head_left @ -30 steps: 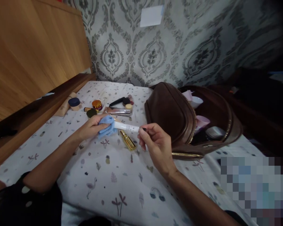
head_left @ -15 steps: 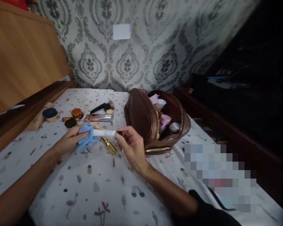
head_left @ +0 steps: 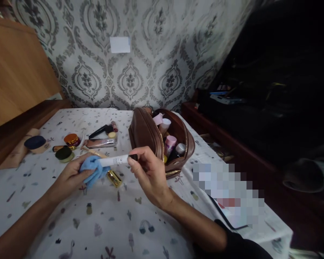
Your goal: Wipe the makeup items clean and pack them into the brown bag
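A white tube point(head_left: 115, 160) with small print and a dark cap is held level between my hands. My left hand point(head_left: 75, 172) is closed on a blue cloth point(head_left: 93, 169), which wraps round the tube's left end. With thumb and fingers, my right hand point(head_left: 149, 176) pinches the dark cap point(head_left: 134, 157) at the other end. Just below the tube lies a gold bottle point(head_left: 115, 179) on the patterned sheet. An open brown bag point(head_left: 145, 133) stands behind my right hand, with a pink-capped container point(head_left: 170, 143) and several other containers inside.
Left of the bag lie an orange-lidded jar point(head_left: 72, 140), a dark-lidded jar point(head_left: 64, 154), a navy-lidded jar point(head_left: 35, 143), a pinkish tube point(head_left: 101, 143) and a black-handled item point(head_left: 98, 132). A pixelated flat device point(head_left: 229, 198) lies at right. A wooden panel point(head_left: 13, 72) rises at left.
The view has turned to the right, so the bag and hands appear farther left. Both hands keep their hold on the cloth and the tube's cap; the tube tilts slightly up at its capped end.
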Tool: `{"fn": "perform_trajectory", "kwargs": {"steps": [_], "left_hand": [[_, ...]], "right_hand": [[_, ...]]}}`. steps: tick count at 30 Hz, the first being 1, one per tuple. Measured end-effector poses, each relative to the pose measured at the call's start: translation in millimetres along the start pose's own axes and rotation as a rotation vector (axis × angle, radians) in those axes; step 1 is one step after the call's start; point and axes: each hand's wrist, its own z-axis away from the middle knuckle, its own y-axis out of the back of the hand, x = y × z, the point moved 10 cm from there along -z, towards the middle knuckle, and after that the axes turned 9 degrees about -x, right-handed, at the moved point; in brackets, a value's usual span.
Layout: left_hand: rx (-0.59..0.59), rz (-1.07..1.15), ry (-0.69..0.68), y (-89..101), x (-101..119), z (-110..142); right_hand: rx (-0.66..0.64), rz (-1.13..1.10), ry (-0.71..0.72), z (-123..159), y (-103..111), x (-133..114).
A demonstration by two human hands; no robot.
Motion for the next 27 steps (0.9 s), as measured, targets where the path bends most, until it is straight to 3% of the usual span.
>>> {"fn": "perform_trajectory", "kwargs": {"steps": [3, 7, 13, 17, 20, 23, 27], "left_hand": [[0.046, -0.305, -0.095, 2.4, 17, 0], [0.226, -0.724, -0.315, -0.8, 52, 11], [0.358, -1.030, -0.476, -23.1, 87, 26], [0.184, -0.973, -0.560, -50.0, 95, 27], [0.030, -0.914, -0.516, -62.2, 95, 23], [-0.054, -0.829, -0.420, -59.3, 93, 17], [-0.059, -0.726, -0.314, -45.3, 88, 9]], "right_hand": [[-0.005, 0.081, 0.012, 1, 5, -4], [0.000, 0.149, 0.061, 3, 3, -9], [-0.036, 0.200, 0.177, 7, -13, -20], [-0.108, 0.174, 0.242, 11, -23, -23], [-0.100, 0.144, 0.232, 14, -17, -25], [-0.065, 0.128, 0.185, 18, -5, -27], [0.007, 0.035, 0.031, 26, 13, -18]]}}
